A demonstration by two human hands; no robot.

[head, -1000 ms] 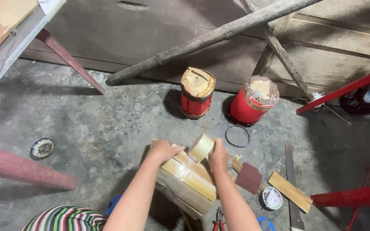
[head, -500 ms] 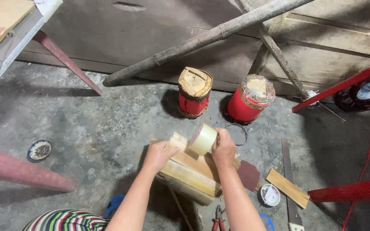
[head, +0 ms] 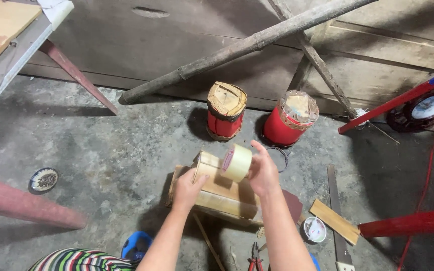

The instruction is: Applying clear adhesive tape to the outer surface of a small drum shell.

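Observation:
My right hand (head: 263, 173) holds a roll of clear packing tape (head: 236, 162) up against a pale bamboo-slat cylinder (head: 220, 195) that lies on its side on the concrete floor. My left hand (head: 190, 187) presses on the cylinder's near left side, steadying it. The tape roll sits just above the cylinder's top edge. Behind them stand two red drum-shaped pieces with woven tops, one on the left (head: 225, 111) and one on the right (head: 291, 119).
A long bamboo pole (head: 237, 48) leans across wooden boards. Red metal legs (head: 26, 207) stand at left and right (head: 410, 222). Pliers (head: 255, 253), a small tin lid (head: 315, 229), a wood strip (head: 335, 221), a wire ring (head: 279, 156) and a round dish (head: 43, 179) lie around.
My right hand has lifted the tape roll higher and turned it along the cylinder. The left hand stays on the cylinder, which has shifted slightly.

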